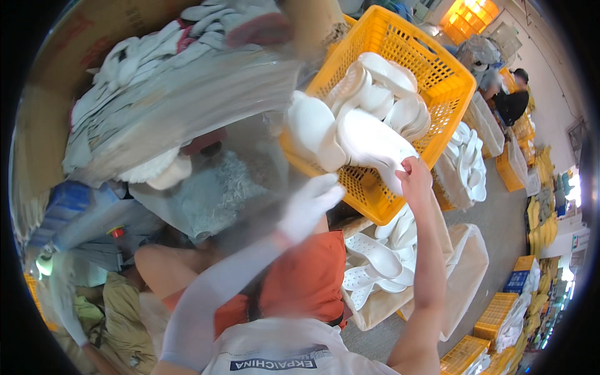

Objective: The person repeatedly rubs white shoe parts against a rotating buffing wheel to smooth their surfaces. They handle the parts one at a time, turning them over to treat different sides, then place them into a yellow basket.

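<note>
A yellow slatted crate (442, 81) is tilted toward me and holds several white foam clogs (378, 100). My bare right hand (415, 178) pinches the narrow end of one white clog (374, 139) at the crate's near right side. Another white clog (312, 128) leans over the left rim. Just below that clog, at the near left corner of the crate, is my left hand (312, 203) in a white glove. Its fingers are curled together, and whatever may be in them is hidden. The gloved hand looks slightly blurred.
Left is a cardboard box (47, 81) with white gloves (134, 62), beside a grey machine part. Perforated white clogs (375, 259) fill a lined container below the crate. More yellow crates (497, 312) line the right. Another person (512, 103) is far right; a gloved arm (65, 306) shows lower left.
</note>
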`<control>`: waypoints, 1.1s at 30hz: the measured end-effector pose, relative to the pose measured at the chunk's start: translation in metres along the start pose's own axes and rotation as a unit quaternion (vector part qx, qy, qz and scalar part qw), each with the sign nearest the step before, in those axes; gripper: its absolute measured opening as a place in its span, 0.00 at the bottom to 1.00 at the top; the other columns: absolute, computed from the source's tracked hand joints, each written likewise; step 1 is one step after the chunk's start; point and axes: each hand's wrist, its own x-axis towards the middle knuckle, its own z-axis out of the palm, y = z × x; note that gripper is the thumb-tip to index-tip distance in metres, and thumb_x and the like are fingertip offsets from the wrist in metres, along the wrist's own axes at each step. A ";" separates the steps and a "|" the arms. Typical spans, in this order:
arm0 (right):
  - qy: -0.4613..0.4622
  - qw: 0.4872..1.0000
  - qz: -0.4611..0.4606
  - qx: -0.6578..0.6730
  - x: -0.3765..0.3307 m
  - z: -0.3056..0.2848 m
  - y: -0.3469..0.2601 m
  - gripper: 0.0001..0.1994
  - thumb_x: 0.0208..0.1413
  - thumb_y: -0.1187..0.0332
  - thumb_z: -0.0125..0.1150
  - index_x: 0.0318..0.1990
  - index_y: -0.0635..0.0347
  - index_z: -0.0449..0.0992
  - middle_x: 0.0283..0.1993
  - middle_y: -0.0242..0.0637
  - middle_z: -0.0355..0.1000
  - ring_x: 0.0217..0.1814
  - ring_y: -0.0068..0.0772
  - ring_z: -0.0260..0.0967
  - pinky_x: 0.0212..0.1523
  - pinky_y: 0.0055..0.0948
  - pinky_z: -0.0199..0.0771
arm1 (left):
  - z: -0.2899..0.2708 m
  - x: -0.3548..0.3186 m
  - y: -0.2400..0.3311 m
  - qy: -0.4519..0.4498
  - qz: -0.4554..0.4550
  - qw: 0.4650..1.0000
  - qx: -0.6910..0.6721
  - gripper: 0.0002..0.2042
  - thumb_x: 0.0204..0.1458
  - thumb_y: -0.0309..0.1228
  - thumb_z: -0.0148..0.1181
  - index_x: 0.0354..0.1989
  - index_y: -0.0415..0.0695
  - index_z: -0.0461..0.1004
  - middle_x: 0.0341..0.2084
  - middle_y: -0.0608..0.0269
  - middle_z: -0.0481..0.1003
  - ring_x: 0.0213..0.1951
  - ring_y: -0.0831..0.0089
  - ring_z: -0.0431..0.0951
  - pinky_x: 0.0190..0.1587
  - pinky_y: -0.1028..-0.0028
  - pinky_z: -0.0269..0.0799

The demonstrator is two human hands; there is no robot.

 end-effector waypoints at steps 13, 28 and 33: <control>-0.061 0.911 0.160 0.375 0.021 0.019 0.023 0.24 0.62 0.65 0.65 0.60 0.73 0.73 0.54 0.48 0.77 0.55 0.38 0.77 0.55 0.31 0.77 | -0.024 0.007 0.027 -0.091 -0.128 0.929 -0.334 0.25 0.62 0.34 0.61 0.66 0.36 0.70 0.51 0.55 0.80 0.52 0.67 0.81 0.62 0.66 0.74; -0.047 0.900 -0.046 0.432 -0.080 0.155 -0.283 0.34 0.58 0.67 0.61 0.71 0.68 0.58 0.56 0.61 0.76 0.57 0.58 0.77 0.59 0.45 0.75 | -0.197 0.017 -0.025 0.264 0.167 0.826 0.468 0.15 0.66 0.35 0.54 0.56 0.41 0.75 0.50 0.52 0.80 0.53 0.60 0.80 0.57 0.66 0.75; -0.061 0.907 -0.006 0.416 -0.050 0.183 -0.323 0.30 0.56 0.66 0.63 0.64 0.72 0.68 0.53 0.56 0.77 0.54 0.46 0.78 0.55 0.38 0.77 | -0.246 0.042 -0.026 0.238 0.256 0.875 0.334 0.18 0.62 0.42 0.57 0.52 0.43 0.79 0.46 0.48 0.82 0.49 0.56 0.82 0.53 0.64 0.76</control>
